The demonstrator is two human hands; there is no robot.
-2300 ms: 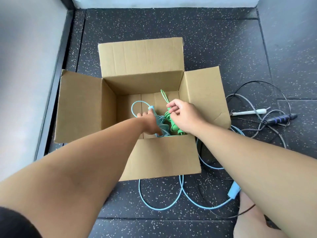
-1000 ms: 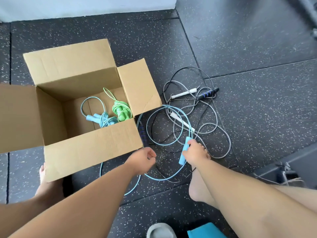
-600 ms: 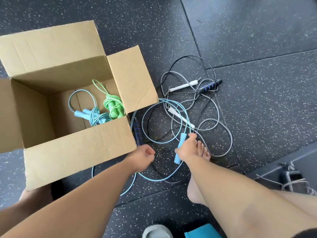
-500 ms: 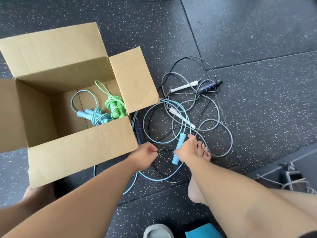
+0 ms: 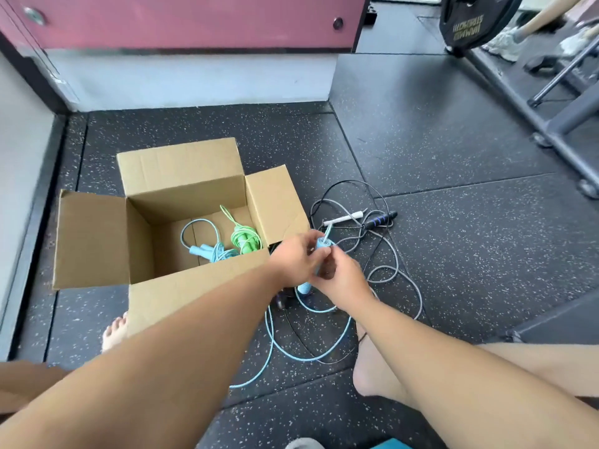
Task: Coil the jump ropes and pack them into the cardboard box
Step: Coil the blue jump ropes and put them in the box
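Fingers: left hand (image 5: 293, 260) and right hand (image 5: 340, 280) both curl round the 2 blue handles (image 5: 324, 244), held just right of the box (image 5: 184, 192). Blue cord (image 5: 308, 358) trails loose on the floor. Inside the box: 2 coiled ropes (image 5: 227, 247). Step, likely: starting rope 3's coil. Next: gather the cord in even loops.

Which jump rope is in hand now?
The loose light blue rope: left hand and right hand grip its handles. The coiled blue rope and green rope sit in the box; grey rope and black rope lie untouched.
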